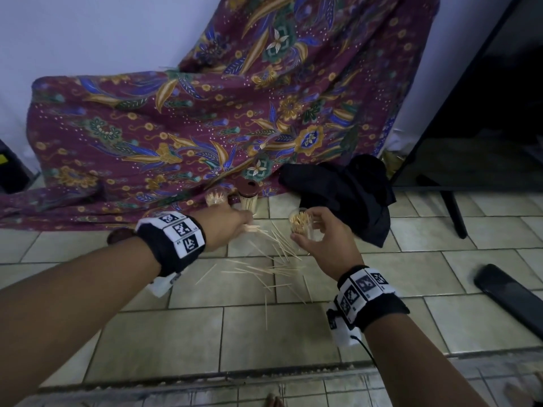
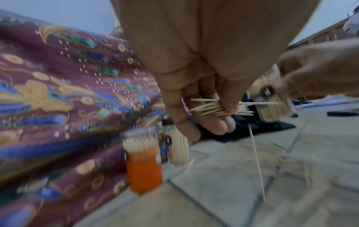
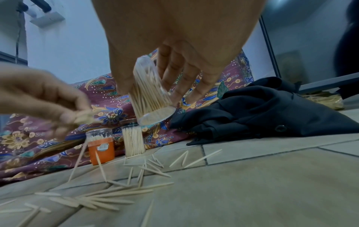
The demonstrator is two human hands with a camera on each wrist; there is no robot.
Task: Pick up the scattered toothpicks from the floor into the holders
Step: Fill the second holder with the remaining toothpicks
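Several toothpicks (image 1: 273,267) lie scattered on the tiled floor (image 1: 205,333), also visible in the right wrist view as scattered toothpicks (image 3: 116,193). My left hand (image 1: 232,223) pinches a small bundle of toothpicks (image 2: 217,107) just above the floor. My right hand (image 1: 320,233) grips a clear holder (image 1: 301,224) full of toothpicks (image 3: 149,90), lifted and tilted. An orange-labelled holder (image 3: 101,148) and a clear holder (image 3: 134,140) with a brown lid (image 1: 248,188) stand upright by the cloth, both filled with toothpicks.
A patterned maroon cloth (image 1: 191,118) drapes down the wall onto the floor behind the holders. A black garment (image 1: 346,189) lies to the right. A dark flat object (image 1: 511,295) lies at far right, near a black stand leg (image 1: 452,210).
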